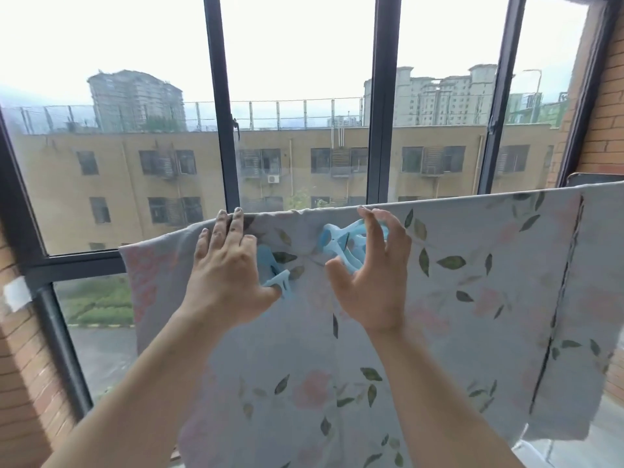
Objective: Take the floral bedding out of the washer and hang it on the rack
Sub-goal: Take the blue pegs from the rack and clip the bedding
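I found the floral bedding (pixel 456 298) draped over a hidden rail, across the lower part of the window (pixel 381 130). Below the window's left post, my left hand (pixel 229 265) laid straight fingers on the top fold, a spare clip (pixel 273 275) tucked under its thumb. Below the central post, my right hand (pixel 371 275) curled round a blue clip (pixel 341 241). The cloth looked soft, limp and likely to slide, so I judged the top fold the best place to pinch it.

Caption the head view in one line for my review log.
Left hand, blue clip under thumb, presses the draped floral bedding's top fold; right hand grips a second clip.
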`<state>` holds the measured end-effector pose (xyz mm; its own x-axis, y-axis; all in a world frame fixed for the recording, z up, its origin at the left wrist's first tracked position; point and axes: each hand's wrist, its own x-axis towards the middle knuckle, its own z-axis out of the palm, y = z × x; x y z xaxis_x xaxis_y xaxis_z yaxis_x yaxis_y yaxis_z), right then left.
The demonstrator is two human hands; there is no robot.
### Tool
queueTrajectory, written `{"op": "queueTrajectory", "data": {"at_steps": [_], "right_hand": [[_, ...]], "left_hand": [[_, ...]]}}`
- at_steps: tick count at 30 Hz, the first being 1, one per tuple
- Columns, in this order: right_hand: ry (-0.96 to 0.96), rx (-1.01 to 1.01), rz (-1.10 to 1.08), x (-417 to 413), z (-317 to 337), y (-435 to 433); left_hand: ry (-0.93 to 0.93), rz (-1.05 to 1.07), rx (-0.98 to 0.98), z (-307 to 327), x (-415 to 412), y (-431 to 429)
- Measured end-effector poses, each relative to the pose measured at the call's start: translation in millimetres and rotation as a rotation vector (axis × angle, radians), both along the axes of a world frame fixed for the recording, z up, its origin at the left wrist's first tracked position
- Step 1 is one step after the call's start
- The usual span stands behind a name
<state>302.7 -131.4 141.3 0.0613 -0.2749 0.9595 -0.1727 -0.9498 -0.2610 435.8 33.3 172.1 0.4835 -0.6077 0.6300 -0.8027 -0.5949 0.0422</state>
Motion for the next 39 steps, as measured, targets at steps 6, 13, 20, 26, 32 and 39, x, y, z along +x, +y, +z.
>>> {"op": "queueTrajectory", "data": {"at_steps": [6,13,20,26,32,39], "right_hand": [[0.016,-0.109,0.014,1,21,0],[-0.015,-0.278,-0.010,21,68,6],[-0.108,-0.428,0.035,64,120,20],[0.205,-0.378,0.134,102,158,40],[0.525,-0.133,0.102,133,166,39],[0.747,-0.149,0.102,132,172,31]], "left_hand": [[0.016,0.026,0.072,6,-2,1],[0.059,0.015,0.065,23,12,10],[0.074,-0.049,0.011,18,15,13],[0.100,-0.141,0.049,26,24,26],[0.082,-0.213,0.020,21,31,33],[0.063,-0.213,0.026,17,26,33]]}}
